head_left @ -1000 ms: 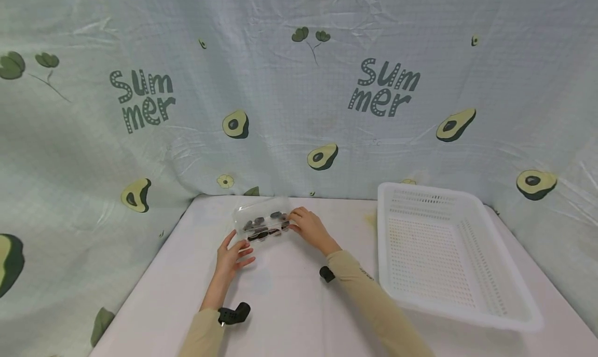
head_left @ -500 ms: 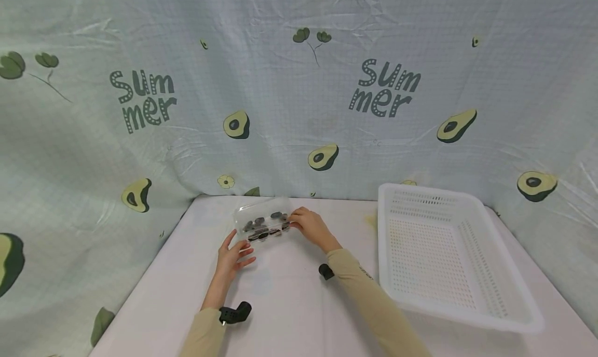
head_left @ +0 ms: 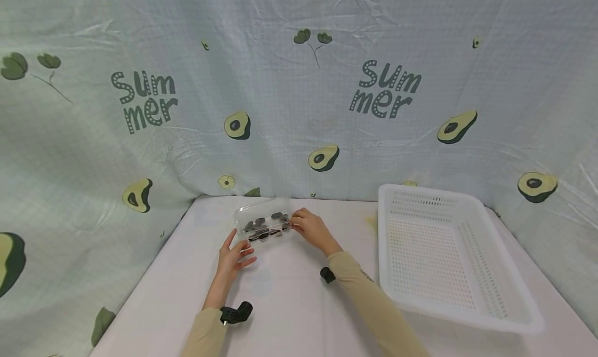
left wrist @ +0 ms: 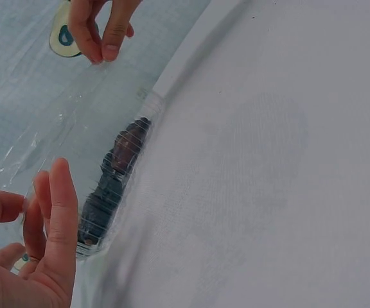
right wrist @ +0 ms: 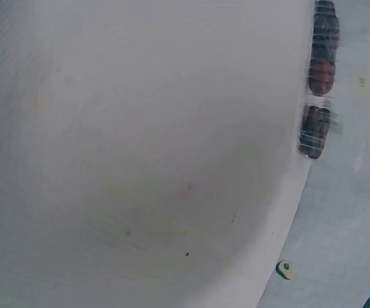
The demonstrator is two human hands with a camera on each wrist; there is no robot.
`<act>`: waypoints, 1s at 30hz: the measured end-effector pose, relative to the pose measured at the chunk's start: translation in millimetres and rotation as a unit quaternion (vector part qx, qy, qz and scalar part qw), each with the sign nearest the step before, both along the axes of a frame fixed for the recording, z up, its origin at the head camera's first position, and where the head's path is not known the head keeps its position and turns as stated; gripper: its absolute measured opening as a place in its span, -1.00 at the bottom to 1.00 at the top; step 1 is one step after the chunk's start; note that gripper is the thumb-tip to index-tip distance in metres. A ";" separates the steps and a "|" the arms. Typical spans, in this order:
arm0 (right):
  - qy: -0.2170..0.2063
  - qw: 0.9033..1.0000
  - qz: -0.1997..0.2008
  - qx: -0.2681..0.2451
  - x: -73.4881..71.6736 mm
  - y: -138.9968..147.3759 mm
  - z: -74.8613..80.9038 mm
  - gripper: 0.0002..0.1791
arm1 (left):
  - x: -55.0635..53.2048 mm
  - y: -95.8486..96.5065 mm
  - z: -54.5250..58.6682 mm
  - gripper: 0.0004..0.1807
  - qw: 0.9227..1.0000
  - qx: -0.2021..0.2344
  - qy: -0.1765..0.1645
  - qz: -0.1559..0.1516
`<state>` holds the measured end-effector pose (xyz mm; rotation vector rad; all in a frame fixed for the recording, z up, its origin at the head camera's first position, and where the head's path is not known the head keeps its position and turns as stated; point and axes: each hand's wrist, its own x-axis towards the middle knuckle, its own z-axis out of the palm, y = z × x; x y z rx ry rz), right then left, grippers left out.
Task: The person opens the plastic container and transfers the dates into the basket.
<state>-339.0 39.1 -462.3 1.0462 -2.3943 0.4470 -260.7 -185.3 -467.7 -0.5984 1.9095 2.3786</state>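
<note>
Well, both my hands are at the clear plastic box (head_left: 254,210), which is toward the back of the counter (head_left: 289,300), left of centre and near the hanging cloth (head_left: 280,87) with its printed avocados. My left hand (head_left: 229,258) is at the near left corner, thumb and a bent finger pinching the thin plastic, the other fingers (left wrist: 61,218) spread away from it. My right hand (head_left: 312,230) is at the right end, thumb and fingertips pinching the edge of the plastic. Through the clear side I see dark pieces (left wrist: 101,208), some reddish brown, bunched along the lower part of the box; what they are I cannot tell. Whether the box rests flat or is lifted slightly, I cannot tell either. Well apart to my right stands a white basket (head_left: 381,248) with slotted walls. My sleeves (head_left: 374,305) are tan, and a black band (head_left: 235,313) circles my left wrist.
</note>
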 end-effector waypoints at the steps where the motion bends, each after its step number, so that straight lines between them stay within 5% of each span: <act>1: -0.004 1.000 -0.001 -0.003 -0.4 0.1 -0.3 -0.94 | 0.0 0.1 0.0 -0.26 1.000 -0.001 0.001 0.000; 14: -0.020 1.000 -0.013 -0.003 -2.5 3.7 -3.0 -0.94 | -1.7 -2.0 2.7 -0.27 1.000 -0.006 -0.010 -0.011; 30: 0.030 0.999 -0.027 0.036 -5.6 2.5 -4.7 -0.88 | -3.3 -3.1 5.4 -0.29 1.000 -0.016 -0.022 -0.015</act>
